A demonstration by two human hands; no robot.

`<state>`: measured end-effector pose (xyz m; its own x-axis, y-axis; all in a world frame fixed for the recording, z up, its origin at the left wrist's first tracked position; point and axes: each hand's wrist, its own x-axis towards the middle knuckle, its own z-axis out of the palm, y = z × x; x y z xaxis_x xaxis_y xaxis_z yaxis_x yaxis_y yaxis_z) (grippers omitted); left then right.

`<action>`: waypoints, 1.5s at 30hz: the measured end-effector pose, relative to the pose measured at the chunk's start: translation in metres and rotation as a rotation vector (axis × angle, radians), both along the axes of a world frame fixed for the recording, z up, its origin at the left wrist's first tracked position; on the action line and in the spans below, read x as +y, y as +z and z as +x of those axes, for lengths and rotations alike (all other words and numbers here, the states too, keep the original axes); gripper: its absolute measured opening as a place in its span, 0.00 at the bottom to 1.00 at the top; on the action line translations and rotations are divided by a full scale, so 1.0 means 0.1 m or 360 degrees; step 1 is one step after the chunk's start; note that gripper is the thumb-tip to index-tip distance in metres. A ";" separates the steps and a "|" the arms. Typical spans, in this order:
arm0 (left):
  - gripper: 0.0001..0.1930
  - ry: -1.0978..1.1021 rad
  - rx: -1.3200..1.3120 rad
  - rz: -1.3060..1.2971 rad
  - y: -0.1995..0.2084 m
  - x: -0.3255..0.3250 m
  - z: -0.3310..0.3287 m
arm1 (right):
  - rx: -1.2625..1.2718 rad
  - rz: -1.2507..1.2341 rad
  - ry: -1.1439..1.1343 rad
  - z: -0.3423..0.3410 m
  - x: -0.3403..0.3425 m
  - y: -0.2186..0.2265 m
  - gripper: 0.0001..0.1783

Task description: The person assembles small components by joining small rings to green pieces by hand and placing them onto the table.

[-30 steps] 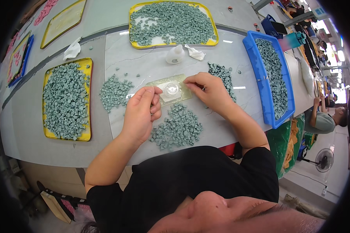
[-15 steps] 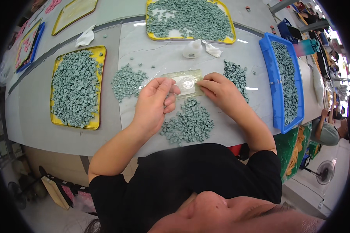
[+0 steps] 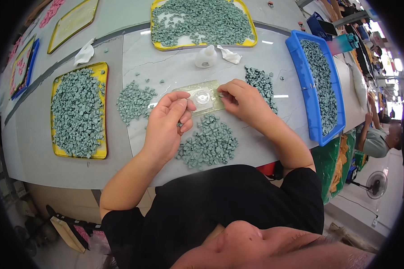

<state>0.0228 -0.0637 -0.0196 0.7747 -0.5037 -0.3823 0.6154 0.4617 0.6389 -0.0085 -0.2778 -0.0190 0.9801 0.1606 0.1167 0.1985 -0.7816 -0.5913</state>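
A pale yellowish translucent plate [image 3: 214,86] lies flat before me, with a small round clear dish [image 3: 203,97] on its white middle. My left hand [image 3: 167,125] is at the plate's left end, fingers curled in around at least one small grey-green piece [image 3: 179,124]. At the right end, my right hand [image 3: 244,102] has thumb and fingertips pinched on a small dark green piece [image 3: 221,95]. Just nearer than the plate spreads a pile of grey-green pieces [image 3: 211,142]. More loose pieces form a left pile [image 3: 132,104] and a darker right pile [image 3: 260,87].
Full of green pieces are a left yellow tray [image 3: 105,134], a far yellow tray [image 3: 202,45] and a blue bin [image 3: 300,76] at right. A white squeeze bottle [image 3: 205,57] and crumpled tissue [image 3: 230,55] stand beyond the plate. A teal bottle [image 3: 344,44] is past the bin.
The whole view has shifted, so the table things appear farther left. Both hands stay by the plate; the right fingertips now sit a little farther from the left hand, and a green piece shows between them.
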 end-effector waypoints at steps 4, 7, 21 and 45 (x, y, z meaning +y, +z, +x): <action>0.08 -0.0051 0.0016 -0.0008 0.01 -0.01 0.01 | -0.0138 -0.0113 0.0162 0.02 -0.05 -0.03 0.09; 0.08 -0.0036 0.0023 0.0013 -0.01 -0.02 0.01 | -0.0135 -0.0162 0.0155 0.01 -0.01 0.00 0.09; 0.08 -0.0005 0.0067 0.0060 -0.03 -0.01 0.03 | -0.0330 -0.0343 0.0310 -0.03 0.04 0.02 0.13; 0.04 -0.0061 0.0039 0.0028 -0.12 0.01 0.00 | -0.0986 -0.0526 0.0539 0.05 0.15 0.11 0.19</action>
